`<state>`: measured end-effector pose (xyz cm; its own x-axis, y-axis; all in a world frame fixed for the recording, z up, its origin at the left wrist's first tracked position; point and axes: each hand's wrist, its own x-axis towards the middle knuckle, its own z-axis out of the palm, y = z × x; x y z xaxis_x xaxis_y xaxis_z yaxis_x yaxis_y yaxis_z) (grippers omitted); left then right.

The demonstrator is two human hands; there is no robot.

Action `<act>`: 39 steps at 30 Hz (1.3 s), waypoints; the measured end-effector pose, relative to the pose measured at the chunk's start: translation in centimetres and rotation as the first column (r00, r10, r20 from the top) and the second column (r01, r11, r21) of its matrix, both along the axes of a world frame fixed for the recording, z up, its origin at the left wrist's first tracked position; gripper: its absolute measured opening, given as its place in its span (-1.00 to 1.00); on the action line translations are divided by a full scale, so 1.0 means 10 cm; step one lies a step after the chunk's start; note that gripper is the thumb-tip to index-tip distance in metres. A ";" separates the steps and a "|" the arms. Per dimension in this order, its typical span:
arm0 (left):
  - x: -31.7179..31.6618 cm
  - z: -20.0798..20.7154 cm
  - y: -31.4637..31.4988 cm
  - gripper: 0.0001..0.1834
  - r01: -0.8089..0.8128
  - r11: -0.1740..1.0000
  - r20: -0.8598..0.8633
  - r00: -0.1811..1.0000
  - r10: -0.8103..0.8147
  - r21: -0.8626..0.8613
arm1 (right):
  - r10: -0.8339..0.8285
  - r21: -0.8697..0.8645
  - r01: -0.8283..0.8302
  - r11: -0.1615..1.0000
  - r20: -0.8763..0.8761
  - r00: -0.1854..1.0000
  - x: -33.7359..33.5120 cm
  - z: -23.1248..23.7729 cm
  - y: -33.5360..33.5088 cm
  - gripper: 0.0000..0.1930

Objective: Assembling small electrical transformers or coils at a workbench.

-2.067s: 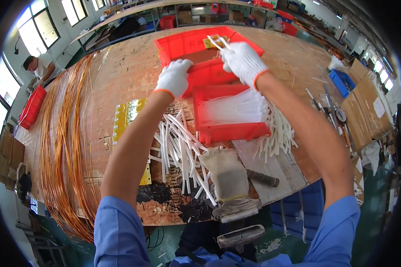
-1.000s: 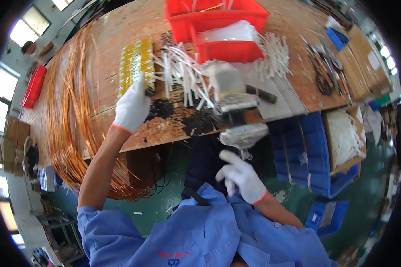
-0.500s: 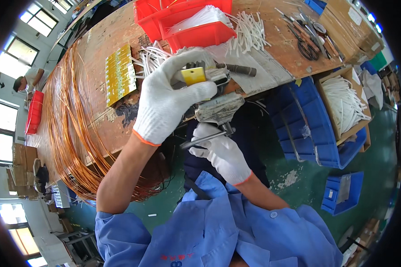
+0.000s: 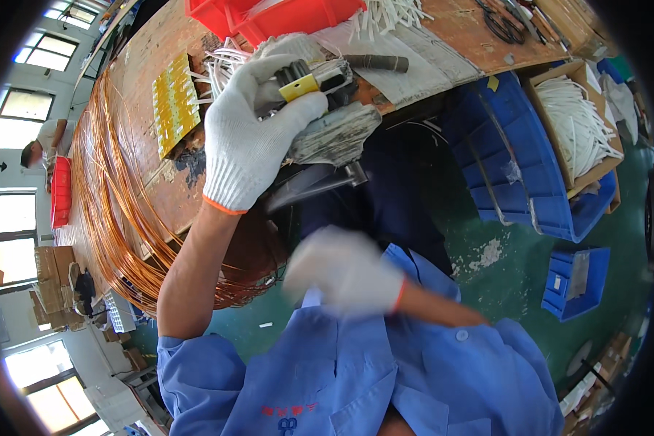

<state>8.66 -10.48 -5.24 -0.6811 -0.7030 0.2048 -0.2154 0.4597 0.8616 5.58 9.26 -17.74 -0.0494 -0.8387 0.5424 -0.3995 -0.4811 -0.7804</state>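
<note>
At the bench edge stands a worn grey bench vise (image 4: 338, 136). My left hand (image 4: 243, 142), in a white knit glove with an orange cuff, pinches a small yellow rectangular piece (image 4: 299, 88) between thumb and fingers at the vise jaws. Dark parts sit against the piece; how they join it is hard to see. Below the vise, its bar handle (image 4: 316, 185) is smeared by motion. My right hand (image 4: 345, 272), gloved alike, is in front of my shirt, apart from the handle. Motion blur hides its fingers.
Copper wire (image 4: 112, 196) lies in a big coil at left, beside a yellow segmented sheet (image 4: 174, 105). Red bins (image 4: 291, 20) and white tubes stand behind the vise. To the right are a blue crate (image 4: 501, 152), a carton of white tubes (image 4: 574, 131) and scissors (image 4: 503, 25).
My right hand has left the vise handle and moved down toward my body. The handle has swung. My left hand still grips the yellow piece, now tilted; the whole view has shifted.
</note>
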 end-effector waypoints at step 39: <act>2.82 -0.70 -1.85 -0.69 -0.565 0.527 0.365 0.381 0.849 -0.635 | -0.118 0.682 0.102 0.724 -0.022 0.993 0.03 -0.36 -0.01 -0.52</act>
